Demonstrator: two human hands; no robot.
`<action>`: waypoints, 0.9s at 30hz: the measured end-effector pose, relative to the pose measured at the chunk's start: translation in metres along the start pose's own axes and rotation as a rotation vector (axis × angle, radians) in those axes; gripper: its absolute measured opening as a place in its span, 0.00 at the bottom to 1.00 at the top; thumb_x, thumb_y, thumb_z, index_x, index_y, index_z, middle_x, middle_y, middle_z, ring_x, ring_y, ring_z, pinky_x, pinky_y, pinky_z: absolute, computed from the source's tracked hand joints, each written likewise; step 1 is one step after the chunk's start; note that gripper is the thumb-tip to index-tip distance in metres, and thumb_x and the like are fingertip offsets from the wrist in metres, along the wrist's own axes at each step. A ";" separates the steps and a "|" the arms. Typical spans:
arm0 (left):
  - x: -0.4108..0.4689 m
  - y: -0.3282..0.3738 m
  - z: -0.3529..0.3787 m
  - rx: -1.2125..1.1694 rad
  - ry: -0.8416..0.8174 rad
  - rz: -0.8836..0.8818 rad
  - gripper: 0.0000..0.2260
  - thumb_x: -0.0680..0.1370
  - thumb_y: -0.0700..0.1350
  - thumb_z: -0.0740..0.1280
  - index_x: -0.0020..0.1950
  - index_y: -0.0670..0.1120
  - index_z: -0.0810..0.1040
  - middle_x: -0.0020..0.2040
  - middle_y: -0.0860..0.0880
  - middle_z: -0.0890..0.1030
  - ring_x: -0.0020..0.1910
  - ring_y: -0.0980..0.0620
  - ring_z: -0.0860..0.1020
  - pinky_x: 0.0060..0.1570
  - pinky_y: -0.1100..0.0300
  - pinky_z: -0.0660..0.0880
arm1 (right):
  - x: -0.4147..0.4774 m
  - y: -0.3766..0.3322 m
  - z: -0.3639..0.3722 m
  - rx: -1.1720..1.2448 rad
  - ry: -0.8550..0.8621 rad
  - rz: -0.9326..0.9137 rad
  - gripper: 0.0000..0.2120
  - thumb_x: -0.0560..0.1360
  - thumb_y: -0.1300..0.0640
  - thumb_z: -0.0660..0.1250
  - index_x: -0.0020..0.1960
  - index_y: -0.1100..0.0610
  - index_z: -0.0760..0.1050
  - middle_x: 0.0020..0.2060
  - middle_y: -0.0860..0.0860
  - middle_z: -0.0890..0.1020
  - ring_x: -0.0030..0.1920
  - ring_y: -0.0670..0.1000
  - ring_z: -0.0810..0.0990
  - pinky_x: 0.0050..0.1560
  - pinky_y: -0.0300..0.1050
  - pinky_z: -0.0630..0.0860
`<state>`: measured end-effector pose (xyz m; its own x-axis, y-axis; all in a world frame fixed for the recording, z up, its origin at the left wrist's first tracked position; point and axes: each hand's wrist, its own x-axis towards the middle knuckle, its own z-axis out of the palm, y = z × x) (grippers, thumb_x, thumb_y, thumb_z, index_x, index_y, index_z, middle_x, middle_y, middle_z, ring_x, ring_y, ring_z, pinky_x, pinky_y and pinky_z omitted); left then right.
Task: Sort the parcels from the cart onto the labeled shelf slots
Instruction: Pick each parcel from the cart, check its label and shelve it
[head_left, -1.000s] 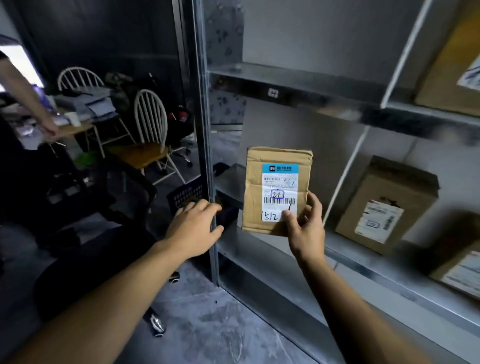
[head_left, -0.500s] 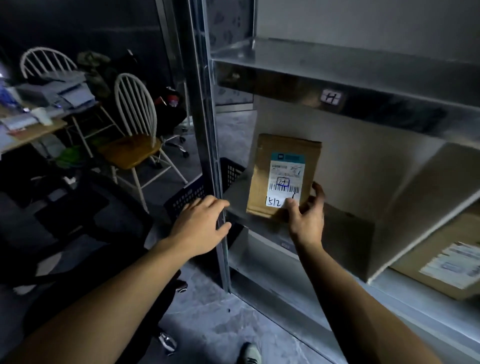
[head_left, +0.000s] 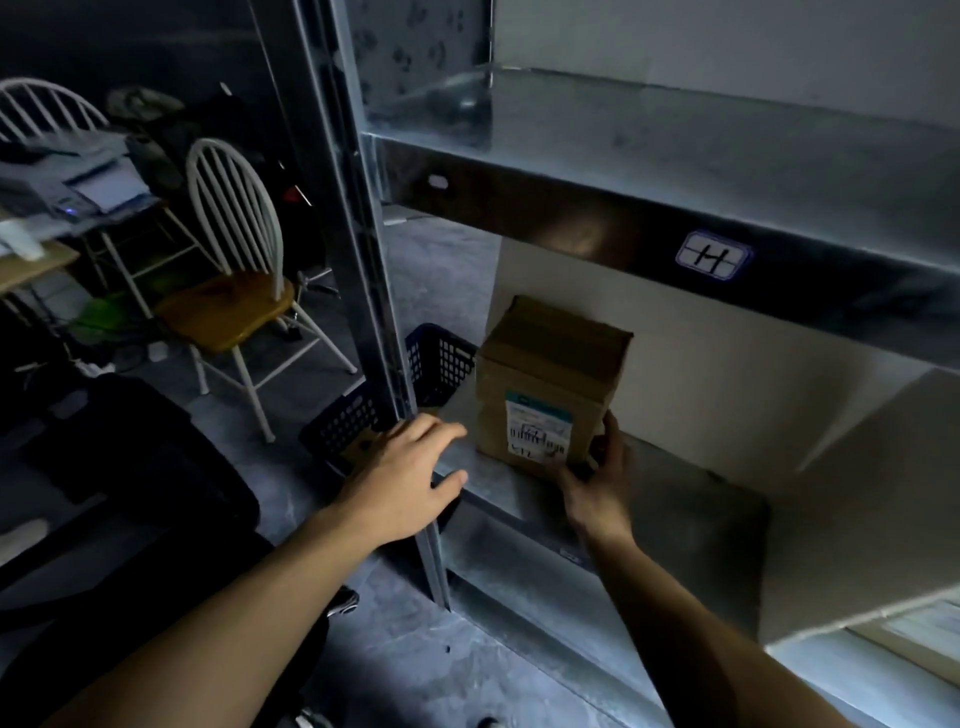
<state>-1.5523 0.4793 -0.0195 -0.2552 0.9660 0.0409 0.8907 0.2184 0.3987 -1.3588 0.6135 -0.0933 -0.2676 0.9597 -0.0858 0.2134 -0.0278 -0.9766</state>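
The parcel (head_left: 550, 374), a brown cardboard box, stands on end at the left end of the shelf (head_left: 675, 504), in the slot under the beam that carries the H tag (head_left: 714, 257). Its long axis runs up and down. Its broad front face is turned out toward the person, with the white label (head_left: 537, 431) low on that face and its barcode the right way up; the writing is too blurred to read. The bottom edge appears to sit on the shelf board, and the top lies close to the pale back wall. The right hand (head_left: 597, 483) grips the parcel at its lower right corner, with fingers (head_left: 613, 431) curled up the right side and the palm below the front edge. The left hand (head_left: 410, 473) is spread and relaxed and holds nothing. It hovers at the metal post (head_left: 384, 291), just left of the parcel; whether it touches the post cannot be told. A white divider (head_left: 857, 499) closes the slot well to the right, and a second parcel (head_left: 924, 636) shows beyond it. Behind the post sits a dark blue basket (head_left: 441, 358). Farther left are a white chair (head_left: 234, 291) and a printer (head_left: 78, 182).
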 end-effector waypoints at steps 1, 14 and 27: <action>0.001 -0.003 0.000 -0.003 -0.003 0.010 0.22 0.77 0.54 0.66 0.70 0.52 0.69 0.64 0.54 0.71 0.63 0.50 0.71 0.61 0.53 0.70 | 0.002 0.000 0.002 -0.002 -0.004 -0.002 0.42 0.71 0.60 0.76 0.75 0.38 0.59 0.68 0.46 0.67 0.57 0.42 0.74 0.64 0.48 0.75; -0.019 -0.029 -0.013 -0.007 -0.075 0.138 0.22 0.77 0.55 0.65 0.70 0.53 0.68 0.64 0.56 0.69 0.63 0.53 0.69 0.63 0.53 0.69 | 0.007 -0.014 0.023 -0.068 0.107 0.090 0.40 0.72 0.52 0.76 0.76 0.40 0.57 0.72 0.51 0.70 0.68 0.55 0.73 0.66 0.60 0.74; -0.037 0.025 0.009 0.044 -0.146 0.434 0.21 0.78 0.52 0.64 0.71 0.51 0.69 0.66 0.52 0.72 0.64 0.48 0.69 0.64 0.53 0.67 | -0.163 -0.015 -0.048 -1.004 0.166 -0.125 0.23 0.78 0.43 0.60 0.67 0.56 0.73 0.57 0.57 0.78 0.56 0.63 0.77 0.54 0.55 0.76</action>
<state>-1.5176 0.4505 -0.0198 0.1983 0.9780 0.0646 0.9192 -0.2085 0.3340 -1.2729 0.4709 -0.0548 -0.2251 0.9683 0.1082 0.9012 0.2491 -0.3548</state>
